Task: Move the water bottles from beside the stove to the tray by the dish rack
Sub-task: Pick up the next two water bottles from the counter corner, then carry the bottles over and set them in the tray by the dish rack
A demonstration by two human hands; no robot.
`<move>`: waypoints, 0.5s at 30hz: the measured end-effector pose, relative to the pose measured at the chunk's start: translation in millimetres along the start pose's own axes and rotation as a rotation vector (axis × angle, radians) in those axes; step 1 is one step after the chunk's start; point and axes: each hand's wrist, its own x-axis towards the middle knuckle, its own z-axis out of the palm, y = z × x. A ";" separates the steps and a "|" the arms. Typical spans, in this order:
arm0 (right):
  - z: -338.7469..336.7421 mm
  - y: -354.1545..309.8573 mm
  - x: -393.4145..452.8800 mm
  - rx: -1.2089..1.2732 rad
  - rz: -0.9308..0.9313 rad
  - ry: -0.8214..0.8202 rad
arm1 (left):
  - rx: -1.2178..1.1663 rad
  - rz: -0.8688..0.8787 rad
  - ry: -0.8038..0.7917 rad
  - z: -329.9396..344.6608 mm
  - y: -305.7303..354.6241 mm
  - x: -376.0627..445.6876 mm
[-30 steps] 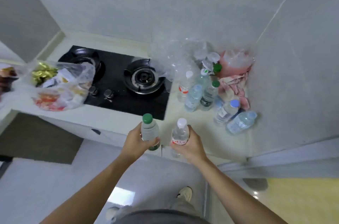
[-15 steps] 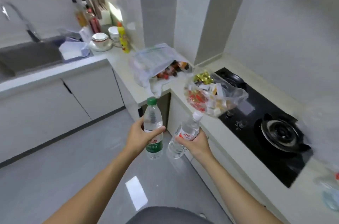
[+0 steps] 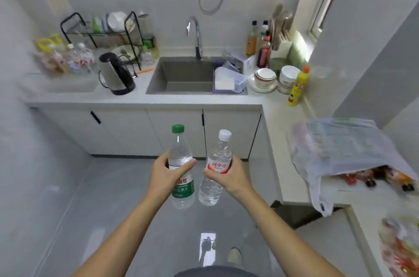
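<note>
Fingers (image 3: 181,169) of our left hand (image 3: 166,178) curl around the middle of the green-capped bottle (image 3: 181,168), thumb across its front, just above the green label. Our right hand (image 3: 231,174) wraps the white-capped bottle (image 3: 216,169) at its red label, thumb in front. Both bottles are carried in mid-air above the grey floor (image 3: 90,208), upright-ish, the white-capped one tilted slightly toward 1 o'clock; they sit side by side, close but whether touching we cannot tell. At 12 o'clock from the bottles, beyond the white cabinets (image 3: 127,131), is the sink (image 3: 183,75) with its faucet (image 3: 195,34). At 11 o'clock on the counter stands a kettle (image 3: 115,74), with the black dish rack (image 3: 102,32) behind it. Further toward 10 o'clock, left of the rack, is a blurred cluster of bottles (image 3: 74,57); the tray under them we cannot make out. At 1 o'clock: stacked bowls (image 3: 265,77), a yellow squeeze bottle (image 3: 297,86), sauce bottles (image 3: 260,45). At 3 o'clock a plastic bag (image 3: 340,156) hangs over the counter edge.
</note>
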 end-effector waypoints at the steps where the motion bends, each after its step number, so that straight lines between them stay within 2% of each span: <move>1: 9.1 -9.4 25.0 -0.022 -0.012 -0.057 | -0.001 -0.013 0.058 -13.1 1.3 16.4; 8: 98.2 -74.2 159.3 -0.111 -0.135 -0.335 | -0.079 -0.143 0.435 -105.8 -11.4 96.3; 15: 232.8 -115.8 265.4 -0.178 -0.170 -0.485 | -0.148 -0.209 0.613 -207.7 -49.8 182.8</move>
